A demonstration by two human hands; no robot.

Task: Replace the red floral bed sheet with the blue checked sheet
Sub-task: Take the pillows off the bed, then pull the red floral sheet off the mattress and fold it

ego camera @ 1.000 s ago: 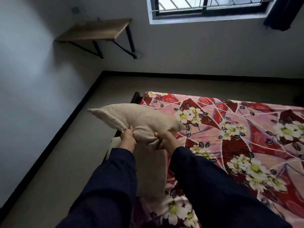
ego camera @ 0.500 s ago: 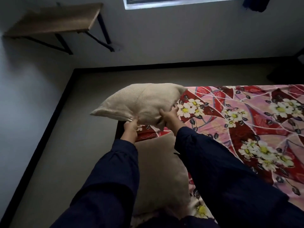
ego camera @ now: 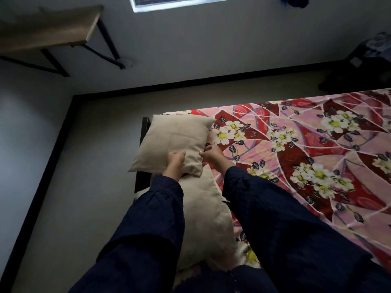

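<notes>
Our left hand [ego camera: 174,163] and right hand [ego camera: 212,155], fingers curled, each grip the near edge of a beige pillow [ego camera: 175,138] at the bed's corner, atop the spread red floral sheet [ego camera: 296,157] and overlapping a second pillow [ego camera: 203,218].

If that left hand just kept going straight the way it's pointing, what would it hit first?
The beige pillow: the left hand grips its near edge and points across it toward the wall. Past the pillow, probably only floor, though depth is hard to judge.
</notes>
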